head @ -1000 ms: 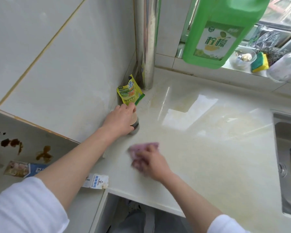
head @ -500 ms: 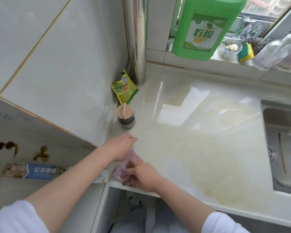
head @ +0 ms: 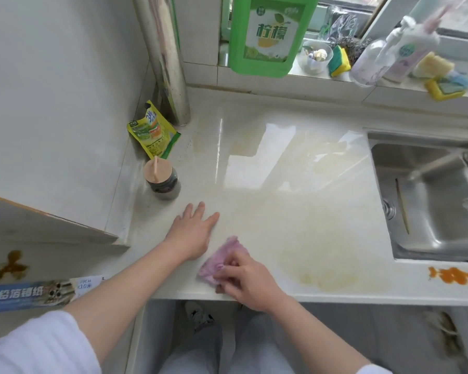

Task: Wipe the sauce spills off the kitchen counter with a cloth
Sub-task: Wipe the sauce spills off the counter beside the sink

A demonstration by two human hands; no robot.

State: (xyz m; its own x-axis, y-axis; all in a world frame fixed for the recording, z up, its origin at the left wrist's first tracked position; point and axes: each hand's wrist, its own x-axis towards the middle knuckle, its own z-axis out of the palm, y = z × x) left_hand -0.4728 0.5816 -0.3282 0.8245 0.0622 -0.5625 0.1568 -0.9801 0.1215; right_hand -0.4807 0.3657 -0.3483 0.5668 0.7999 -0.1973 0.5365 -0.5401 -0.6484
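My right hand (head: 247, 280) grips a pink cloth (head: 222, 259) and holds it against the pale counter (head: 295, 190) near the front edge. Beside it, my left hand (head: 191, 233) rests flat on the counter with fingers spread, just left of the cloth. An orange sauce spill (head: 453, 275) lies on the counter's front right, below the sink. Brown sauce stains (head: 10, 265) mark the lower surface at the far left. A faint yellowish smear (head: 333, 271) spreads over the counter to the right of the cloth.
A small jar with a stick (head: 161, 179) and a yellow packet (head: 153, 132) stand by the left wall near a metal pipe (head: 168, 63). The steel sink (head: 427, 201) is at the right. A green detergent jug (head: 270, 33), sponges and bottles line the windowsill. A foil box (head: 30, 294) lies lower left.
My left hand left the jar, came back toward the front edge and now lies flat. My right hand with the cloth moved to the counter's front edge, then slightly right.
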